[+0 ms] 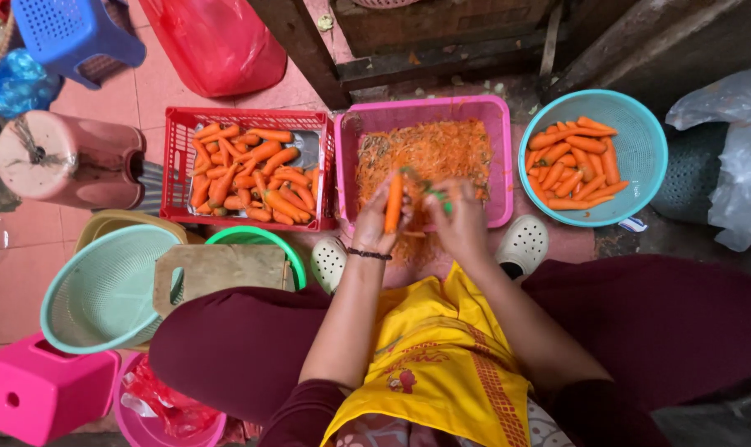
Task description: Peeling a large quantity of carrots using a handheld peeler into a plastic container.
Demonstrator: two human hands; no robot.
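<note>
1. The left hand (374, 222) is gripping a carrot (393, 203) upright, fingers closed around it, above the near edge of the pink basket (498, 157).
2. The right hand (458, 217) is closing on a green-handled peeler (432, 193) held against the carrot.
3. As a judgement: the blade is working close to the left fingers, so a slip on the wet carrot could nick them; peelings could also be falling past the basket onto the floor.
4. The pink basket is holding a heap of orange peelings (425, 153).
5. The red crate (175, 165) is holding unpeeled carrots.
6. The teal bowl (645, 149) is holding peeled carrots.
7. The light green basket (102, 290) is sitting empty beside a wooden board (218, 269).
</note>
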